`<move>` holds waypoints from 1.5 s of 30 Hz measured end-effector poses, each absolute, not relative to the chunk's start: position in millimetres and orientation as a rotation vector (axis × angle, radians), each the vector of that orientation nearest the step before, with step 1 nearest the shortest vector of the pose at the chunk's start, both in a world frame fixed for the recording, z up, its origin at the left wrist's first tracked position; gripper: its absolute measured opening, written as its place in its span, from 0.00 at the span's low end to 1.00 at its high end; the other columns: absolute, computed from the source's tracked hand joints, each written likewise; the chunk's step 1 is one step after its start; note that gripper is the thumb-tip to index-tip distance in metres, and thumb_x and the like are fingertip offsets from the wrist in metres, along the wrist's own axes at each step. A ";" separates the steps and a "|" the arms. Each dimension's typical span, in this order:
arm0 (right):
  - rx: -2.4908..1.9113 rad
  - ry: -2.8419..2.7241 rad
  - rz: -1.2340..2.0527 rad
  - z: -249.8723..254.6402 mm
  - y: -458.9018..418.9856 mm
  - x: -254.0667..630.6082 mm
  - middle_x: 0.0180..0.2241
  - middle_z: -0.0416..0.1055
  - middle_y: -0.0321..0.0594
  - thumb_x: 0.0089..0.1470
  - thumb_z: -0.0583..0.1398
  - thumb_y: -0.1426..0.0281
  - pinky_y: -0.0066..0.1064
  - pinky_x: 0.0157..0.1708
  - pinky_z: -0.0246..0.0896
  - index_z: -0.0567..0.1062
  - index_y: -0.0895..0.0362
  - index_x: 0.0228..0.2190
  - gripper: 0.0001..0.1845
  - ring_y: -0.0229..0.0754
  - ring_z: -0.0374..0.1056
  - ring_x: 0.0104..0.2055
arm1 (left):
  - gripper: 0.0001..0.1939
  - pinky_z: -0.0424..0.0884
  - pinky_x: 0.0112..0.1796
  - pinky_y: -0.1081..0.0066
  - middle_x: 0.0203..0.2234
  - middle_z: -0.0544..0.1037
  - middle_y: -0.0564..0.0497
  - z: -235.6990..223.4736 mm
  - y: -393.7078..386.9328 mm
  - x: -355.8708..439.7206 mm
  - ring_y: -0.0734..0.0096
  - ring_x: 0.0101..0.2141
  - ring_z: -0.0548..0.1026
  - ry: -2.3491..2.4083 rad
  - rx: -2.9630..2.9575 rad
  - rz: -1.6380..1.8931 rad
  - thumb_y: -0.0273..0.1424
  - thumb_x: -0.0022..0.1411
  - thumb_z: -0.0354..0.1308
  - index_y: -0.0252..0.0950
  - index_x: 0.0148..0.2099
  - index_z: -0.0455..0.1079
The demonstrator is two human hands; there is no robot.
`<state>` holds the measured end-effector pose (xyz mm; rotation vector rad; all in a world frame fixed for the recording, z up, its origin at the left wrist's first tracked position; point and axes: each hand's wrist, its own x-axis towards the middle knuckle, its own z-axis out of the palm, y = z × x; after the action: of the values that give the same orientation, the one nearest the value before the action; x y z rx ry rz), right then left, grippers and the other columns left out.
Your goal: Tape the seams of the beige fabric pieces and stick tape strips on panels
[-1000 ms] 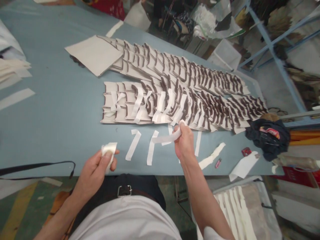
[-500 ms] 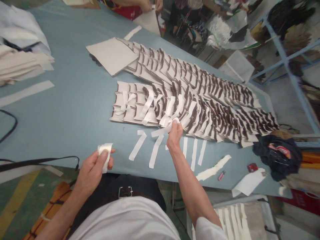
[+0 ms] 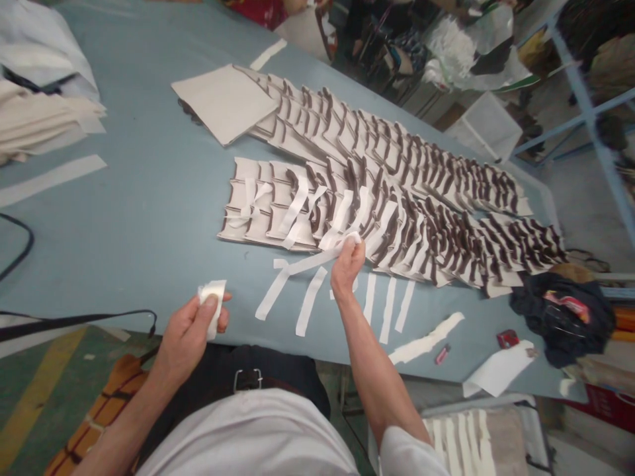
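Note:
My left hand (image 3: 201,324) is closed on a small wad of white strips (image 3: 214,304), held over the table's near edge. In my right hand (image 3: 348,261) the fingers pinch one end of a white strip (image 3: 317,260), whose loose end reaches left across the table. That hand is at the near edge of a row of overlapping beige panels (image 3: 278,218) with dark brown edges. Several white strips lie across this row. Other loose strips, such as one strip (image 3: 311,302), lie on the table between my hands and to the right.
A second row of panels (image 3: 307,119) lies behind, with a flat beige square (image 3: 223,102) at its left end. Stacked cloth (image 3: 40,122) is at the far left. A dark bag (image 3: 563,317), a red box (image 3: 507,339) and a white sheet (image 3: 499,368) sit at the right.
The strip in my right hand now stretches further left, its loose end over a strip on the table. My left hand keeps its wad. The view has shifted slightly.

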<state>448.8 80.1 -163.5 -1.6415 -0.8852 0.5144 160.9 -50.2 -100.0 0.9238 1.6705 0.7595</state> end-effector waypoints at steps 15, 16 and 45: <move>-1.665 -0.834 0.330 -155.9 83.8 459.5 0.29 0.63 0.32 0.65 0.56 0.51 0.32 0.39 0.63 0.68 0.50 0.33 0.17 0.43 0.61 0.35 | 0.32 0.67 0.28 0.66 0.19 0.72 0.56 -98.9 -35.1 176.5 0.66 0.22 0.68 1.634 0.892 0.695 0.62 0.62 0.55 0.36 0.43 0.73; -1.666 -0.835 0.323 -155.7 83.5 459.4 0.29 0.62 0.32 0.65 0.56 0.51 0.32 0.39 0.63 0.68 0.50 0.33 0.17 0.43 0.61 0.35 | 0.32 0.67 0.28 0.66 0.19 0.72 0.56 -99.6 -34.9 176.8 0.66 0.22 0.68 1.629 0.884 0.696 0.62 0.61 0.56 0.36 0.43 0.73; -1.812 -1.009 0.219 -179.4 58.2 474.2 0.30 0.64 0.38 0.69 0.49 0.45 0.37 0.40 0.64 0.70 0.58 0.41 0.29 0.46 0.65 0.36 | 0.35 0.66 0.27 0.67 0.19 0.72 0.56 -107.9 -43.1 183.8 0.66 0.22 0.67 1.605 0.810 0.709 0.66 0.56 0.60 0.36 0.42 0.73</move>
<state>474.2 58.2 -179.4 -1.8118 -1.0091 0.2194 183.8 -43.1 -107.9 0.8098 1.6050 0.7086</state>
